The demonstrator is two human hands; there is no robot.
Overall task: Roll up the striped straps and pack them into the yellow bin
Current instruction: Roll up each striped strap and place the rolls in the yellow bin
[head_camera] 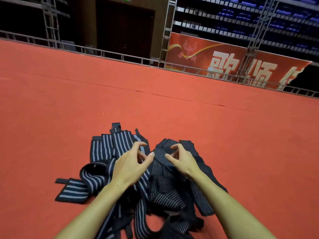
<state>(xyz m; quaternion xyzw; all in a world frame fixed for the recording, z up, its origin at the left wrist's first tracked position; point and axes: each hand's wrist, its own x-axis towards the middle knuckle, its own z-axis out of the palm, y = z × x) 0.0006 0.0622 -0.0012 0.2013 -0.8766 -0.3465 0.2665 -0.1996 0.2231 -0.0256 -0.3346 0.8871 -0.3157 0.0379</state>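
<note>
A loose pile of dark striped straps lies on the red carpet in front of me. Wide-striped straps lie flat at the left of the pile, and one end trails out to the left. My left hand hovers over the middle of the pile, fingers arched, thumb tip at the edge of a fine-striped strap. My right hand pinches that fine-striped strap between thumb and curled index finger. No rolled strap and no yellow bin are in view.
The red carpet stretches far ahead and to both sides. A metal railing bounds its far edge. Behind it stand a red banner and truss posts.
</note>
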